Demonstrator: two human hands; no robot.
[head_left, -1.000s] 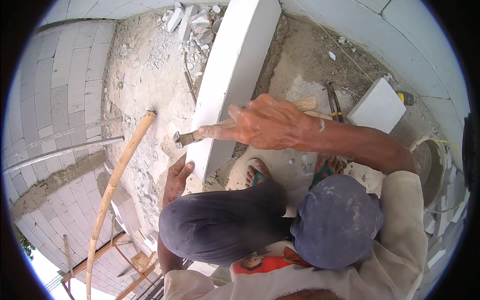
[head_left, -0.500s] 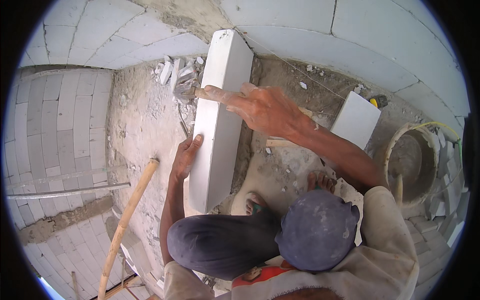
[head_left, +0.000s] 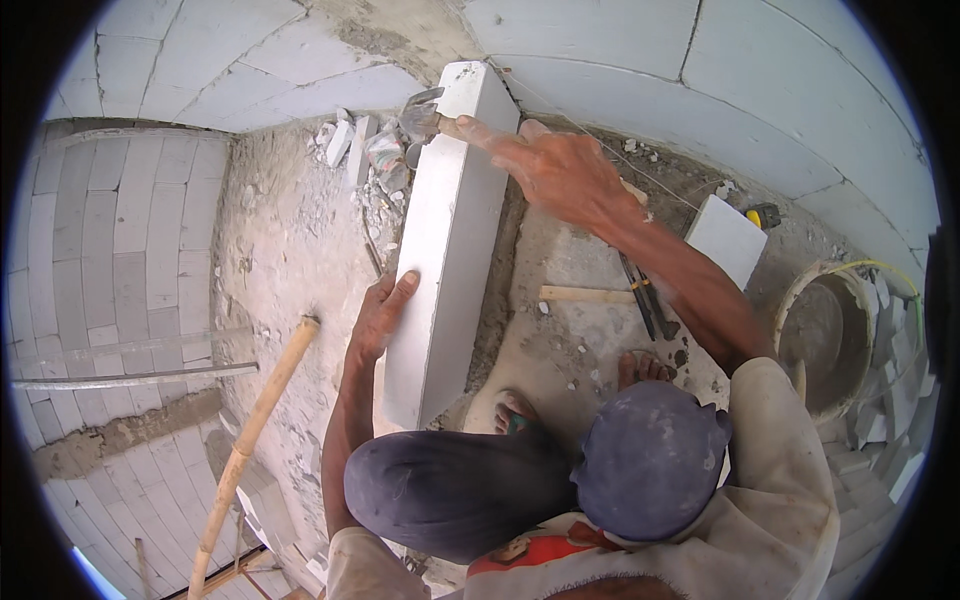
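Note:
A long white building block (head_left: 455, 200) lies lengthwise before me, its far end near the wall. My left hand (head_left: 383, 310) grips its left edge, the thumb on the top face and the other fingers partly hidden down the side. Above the block's far part, my right hand (head_left: 570, 175) is closed around the short wooden handle of a hammer (head_left: 424, 115) with a grey metal head. The head hangs over the left edge; whether it touches the block I cannot tell. Under my right forearm lies a dark pliers-like tool (head_left: 645, 300) with orange-marked handles.
Broken block pieces (head_left: 350, 150) and a crumpled plastic bag (head_left: 388, 160) lie left of the block. A bamboo pole (head_left: 250, 440) leans at the left. At the right are a white block piece (head_left: 725, 240), a yellow tape measure (head_left: 763, 215) and a round tub (head_left: 825, 335). A string runs along the wall.
My right hand has moved the hammer away from me, from beside the block's left side up over its far left edge. My left hand stays on the block.

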